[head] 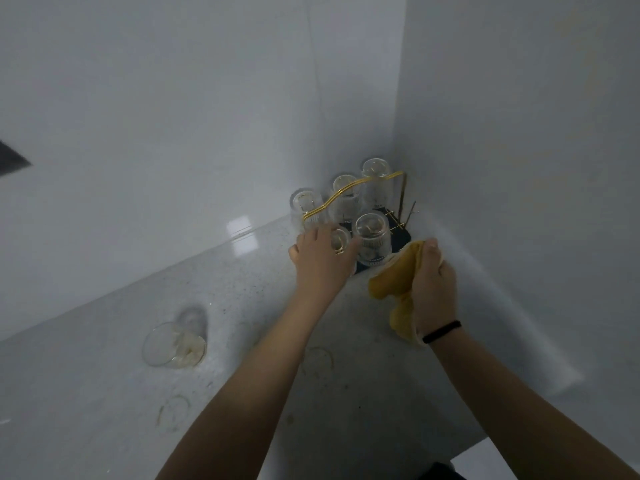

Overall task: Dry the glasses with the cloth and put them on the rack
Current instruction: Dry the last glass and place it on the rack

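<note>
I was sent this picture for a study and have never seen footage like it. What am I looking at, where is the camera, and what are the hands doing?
There is no machine here: a person wears a wide-angle camera on the head, so you look down along both arms. The single picture shows a pale countertop in a corner of white walls. In the corner stands a rack with a gold wire handle, carrying several upturned clear glasses. The left hand is at the rack with its fingers around a glass at the front. The right hand grips a bunched yellow cloth; a dark band sits on that wrist. Off to the left, one more glass lies on its side on the counter, apart from the rack.
</note>
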